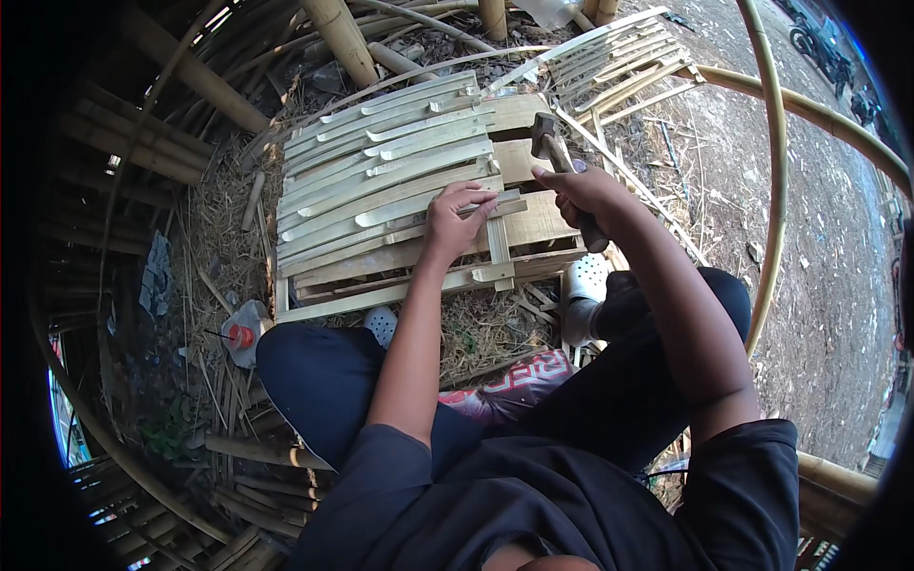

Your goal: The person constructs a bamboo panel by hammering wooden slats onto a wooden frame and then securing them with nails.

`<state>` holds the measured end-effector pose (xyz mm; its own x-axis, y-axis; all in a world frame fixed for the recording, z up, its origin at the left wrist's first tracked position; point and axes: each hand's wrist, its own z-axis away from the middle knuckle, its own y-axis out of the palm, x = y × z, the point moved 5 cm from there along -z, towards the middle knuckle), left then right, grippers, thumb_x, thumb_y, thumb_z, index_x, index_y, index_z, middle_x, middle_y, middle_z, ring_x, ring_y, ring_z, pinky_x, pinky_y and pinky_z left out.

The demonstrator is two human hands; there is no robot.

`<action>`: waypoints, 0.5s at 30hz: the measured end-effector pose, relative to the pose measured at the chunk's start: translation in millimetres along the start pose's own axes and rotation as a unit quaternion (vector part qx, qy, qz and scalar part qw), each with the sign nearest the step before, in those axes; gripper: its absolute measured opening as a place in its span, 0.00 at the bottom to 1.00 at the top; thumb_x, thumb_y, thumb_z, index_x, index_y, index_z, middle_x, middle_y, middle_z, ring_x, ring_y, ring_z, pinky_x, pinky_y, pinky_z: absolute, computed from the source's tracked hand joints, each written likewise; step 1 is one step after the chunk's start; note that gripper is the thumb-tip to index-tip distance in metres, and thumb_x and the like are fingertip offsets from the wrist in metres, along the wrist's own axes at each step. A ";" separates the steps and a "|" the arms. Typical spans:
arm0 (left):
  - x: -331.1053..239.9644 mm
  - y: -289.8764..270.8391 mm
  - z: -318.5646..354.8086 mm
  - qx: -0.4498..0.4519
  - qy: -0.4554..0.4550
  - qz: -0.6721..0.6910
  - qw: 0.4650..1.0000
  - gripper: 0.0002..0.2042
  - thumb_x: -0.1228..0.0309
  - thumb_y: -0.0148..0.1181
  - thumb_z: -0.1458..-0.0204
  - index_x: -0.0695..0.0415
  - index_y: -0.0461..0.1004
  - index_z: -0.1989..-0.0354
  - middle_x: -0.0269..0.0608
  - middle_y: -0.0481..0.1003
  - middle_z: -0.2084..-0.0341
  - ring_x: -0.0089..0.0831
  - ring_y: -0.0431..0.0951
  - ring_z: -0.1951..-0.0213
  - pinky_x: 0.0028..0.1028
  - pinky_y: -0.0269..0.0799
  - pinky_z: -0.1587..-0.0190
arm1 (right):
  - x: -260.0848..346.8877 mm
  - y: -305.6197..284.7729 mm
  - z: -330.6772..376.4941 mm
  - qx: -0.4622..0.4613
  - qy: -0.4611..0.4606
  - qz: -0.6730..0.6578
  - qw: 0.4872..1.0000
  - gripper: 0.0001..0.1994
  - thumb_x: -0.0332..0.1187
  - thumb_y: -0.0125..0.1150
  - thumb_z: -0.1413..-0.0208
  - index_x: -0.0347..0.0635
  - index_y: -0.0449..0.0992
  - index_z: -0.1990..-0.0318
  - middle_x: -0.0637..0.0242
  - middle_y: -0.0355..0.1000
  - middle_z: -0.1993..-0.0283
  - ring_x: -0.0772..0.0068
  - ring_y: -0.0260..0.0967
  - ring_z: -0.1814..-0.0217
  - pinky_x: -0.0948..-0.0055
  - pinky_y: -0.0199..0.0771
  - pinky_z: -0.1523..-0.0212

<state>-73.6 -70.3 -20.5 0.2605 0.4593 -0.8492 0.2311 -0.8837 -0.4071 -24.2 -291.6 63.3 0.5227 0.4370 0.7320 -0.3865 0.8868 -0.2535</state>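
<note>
One steel-headed hammer with a wooden handle point(555, 152) is in view, and two slatted panels of split bamboo: the large one point(400, 181) and a smaller one point(619, 57) behind it. Two white perforated clogs point(583, 285) show, and one clear plastic bottle with a red cap point(245, 333).

Seated on straw-strewn ground. Left hand point(457, 221) presses fingertips on a split-bamboo slat panel point(390, 181). Right hand point(588, 195) grips a hammer point(550, 143), head raised above the panel's right edge. Second panel point(619, 57) lies beyond.
</note>
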 end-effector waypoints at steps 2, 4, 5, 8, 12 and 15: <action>-2.2 -0.1 0.4 0.001 0.009 -0.016 1.000 0.08 0.73 0.72 0.49 0.55 0.87 0.60 0.44 0.83 0.56 0.34 0.79 0.47 0.30 0.74 0.45 | -3.5 -2.2 -4.0 0.002 0.005 0.005 1.000 0.23 0.49 0.72 0.42 0.46 0.68 0.78 0.74 0.63 0.83 0.83 0.56 0.85 0.77 0.54 0.84; -1.0 -1.3 -0.2 0.002 0.018 -0.031 0.999 0.09 0.74 0.72 0.49 0.54 0.87 0.59 0.44 0.83 0.56 0.33 0.80 0.48 0.30 0.74 0.45 | -7.2 -2.2 -11.5 0.006 0.006 -0.006 1.000 0.23 0.48 0.72 0.41 0.45 0.69 0.78 0.73 0.64 0.82 0.83 0.57 0.85 0.77 0.55 0.84; -1.5 -1.7 -1.4 0.003 0.035 -0.040 0.999 0.10 0.74 0.72 0.50 0.54 0.87 0.59 0.43 0.83 0.57 0.33 0.80 0.49 0.30 0.75 0.46 | -9.9 -3.7 -14.0 0.005 0.007 -0.007 1.000 0.23 0.48 0.72 0.41 0.45 0.69 0.78 0.73 0.64 0.82 0.83 0.57 0.85 0.77 0.55 0.84; 0.4 -2.1 -0.5 0.001 0.049 -0.046 0.998 0.10 0.74 0.73 0.50 0.53 0.87 0.58 0.42 0.84 0.60 0.32 0.80 0.50 0.30 0.75 0.46 | -7.7 -2.0 -11.5 0.003 0.003 0.004 1.000 0.23 0.48 0.72 0.41 0.44 0.68 0.78 0.73 0.64 0.82 0.83 0.57 0.85 0.77 0.56 0.84; 0.9 0.4 0.0 -0.012 0.015 -0.022 1.000 0.12 0.74 0.74 0.52 0.54 0.87 0.57 0.37 0.84 0.65 0.31 0.80 0.52 0.29 0.75 0.47 | -10.1 -5.5 -14.9 0.006 0.012 -0.010 1.000 0.20 0.44 0.69 0.38 0.42 0.69 0.74 0.74 0.63 0.80 0.83 0.57 0.84 0.77 0.58 0.83; -5.2 1.0 0.4 0.000 0.059 -0.056 0.997 0.13 0.74 0.74 0.53 0.54 0.87 0.58 0.36 0.84 0.65 0.31 0.79 0.54 0.31 0.75 0.48 | -0.9 -14.1 -2.6 0.010 -0.011 -0.012 1.000 0.18 0.42 0.66 0.36 0.42 0.69 0.71 0.74 0.63 0.79 0.83 0.57 0.82 0.78 0.60 0.81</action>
<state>-75.1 -73.5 -16.6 0.3420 0.5631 -0.7524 0.2650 -0.8259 -0.4977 -17.3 -304.1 64.6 0.5148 0.4115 0.7520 -0.3890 0.8939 -0.2228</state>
